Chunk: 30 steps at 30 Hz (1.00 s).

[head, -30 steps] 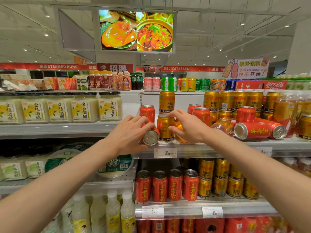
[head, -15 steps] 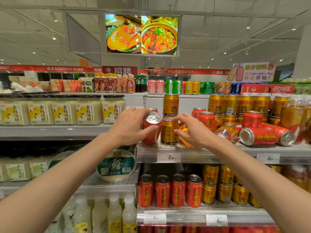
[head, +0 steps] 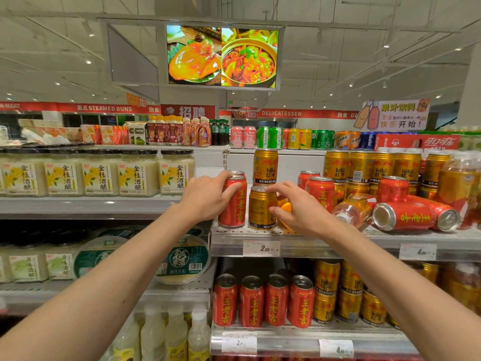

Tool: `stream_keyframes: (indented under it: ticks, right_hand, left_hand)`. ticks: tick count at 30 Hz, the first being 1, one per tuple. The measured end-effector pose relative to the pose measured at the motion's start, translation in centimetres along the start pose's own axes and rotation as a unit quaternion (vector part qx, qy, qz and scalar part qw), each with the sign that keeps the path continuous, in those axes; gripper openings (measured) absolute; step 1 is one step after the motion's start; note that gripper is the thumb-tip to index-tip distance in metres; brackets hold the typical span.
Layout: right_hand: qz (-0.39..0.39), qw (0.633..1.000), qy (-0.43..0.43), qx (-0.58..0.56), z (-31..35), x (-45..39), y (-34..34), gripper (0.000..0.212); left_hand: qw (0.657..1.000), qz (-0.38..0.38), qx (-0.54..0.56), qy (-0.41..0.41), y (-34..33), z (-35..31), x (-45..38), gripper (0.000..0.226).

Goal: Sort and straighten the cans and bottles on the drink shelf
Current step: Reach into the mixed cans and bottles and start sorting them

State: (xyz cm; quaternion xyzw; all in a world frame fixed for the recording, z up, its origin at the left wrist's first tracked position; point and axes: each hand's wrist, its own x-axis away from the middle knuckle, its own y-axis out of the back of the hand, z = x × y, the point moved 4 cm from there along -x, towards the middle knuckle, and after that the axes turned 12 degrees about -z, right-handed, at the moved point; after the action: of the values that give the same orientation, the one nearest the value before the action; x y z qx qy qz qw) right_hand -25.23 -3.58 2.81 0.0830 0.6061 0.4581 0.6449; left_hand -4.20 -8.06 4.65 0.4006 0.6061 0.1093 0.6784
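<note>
The right hand (head: 299,212) covers most of an orange thing (head: 285,207) behind the gold can (head: 261,208); what it is cannot be told. Bottles (head: 460,183) at the right edge are blurred and cut off.

Bare shelf (head: 283,231) shows at six o'clock of the gold can (head: 261,208). At its three o'clock, a toppled bottle (head: 355,208) and two fallen red cans (head: 406,217) block the shelf. At twelve o'clock a stacked gold can (head: 265,166) stands behind.

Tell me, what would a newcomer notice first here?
The two hands at the middle shelf: the left hand holds an upright red can, and the right hand touches the gold can beside it. To the right, red cans and a clear bottle lie tipped over.
</note>
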Motion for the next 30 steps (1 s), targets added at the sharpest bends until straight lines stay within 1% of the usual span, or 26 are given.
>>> stream_keyframes:
  ticks: [4, 7, 9, 10, 11, 13, 15, 17, 20, 26, 30]
  right_hand:
    - [-0.001, 1.000, 0.005, -0.001, 0.0, 0.2, 0.1, 0.048]
    - [0.019, 1.000, 0.021, 0.004, 0.0, 0.5, 0.4, 0.056]
    - [0.029, 0.999, 0.024, 0.011, -0.2, 0.6, 1.0, 0.064]
    - [0.021, 0.999, 0.021, 0.015, -0.4, 0.7, 1.5, 0.068]
    - [0.009, 1.000, 0.016, 0.019, -0.7, 0.8, 2.1, 0.071]
    - [-0.013, 0.999, 0.022, 0.041, -1.4, 1.3, 3.0, 0.068]
    - [-0.016, 0.997, 0.029, 0.076, -2.1, 2.2, 3.2, 0.064]
    - [-0.014, 0.994, 0.028, 0.103, -2.6, 3.3, 2.7, 0.064]
    - [-0.032, 0.993, 0.026, 0.111, -3.1, 4.6, 1.2, 0.064]
    - [-0.123, 0.987, 0.013, 0.105, -3.2, 5.0, -0.3, 0.061]
    - [-0.139, 0.986, 0.017, 0.087, -3.2, 5.1, -0.3, 0.055]
  left_hand:
    - [1.000, -0.014, 0.002, 0.003, 0.0, -0.3, 0.4, 0.058]
    - [0.999, -0.030, 0.020, -0.001, 0.0, 0.1, 0.8, 0.059]
    - [0.996, -0.073, 0.041, -0.009, 0.3, 0.2, 1.2, 0.058]
    - [0.994, -0.101, 0.047, -0.021, 0.6, -0.1, 1.4, 0.057]
    - [0.990, -0.128, 0.048, -0.040, 0.9, -0.7, 1.6, 0.054]
    - [0.981, -0.162, 0.041, -0.094, 1.1, -2.0, 2.1, 0.050]
    - [0.976, -0.159, 0.029, -0.148, 0.7, -3.6, 2.3, 0.047]
    - [0.976, -0.135, 0.024, -0.172, -0.2, -4.9, 2.2, 0.045]
    - [0.981, -0.107, 0.028, -0.159, -1.2, -6.2, 2.1, 0.051]
    - [0.986, -0.101, 0.056, -0.117, -1.6, -6.9, 1.8, 0.047]
    - [0.988, -0.097, 0.070, -0.101, -1.7, -6.8, 1.8, 0.047]
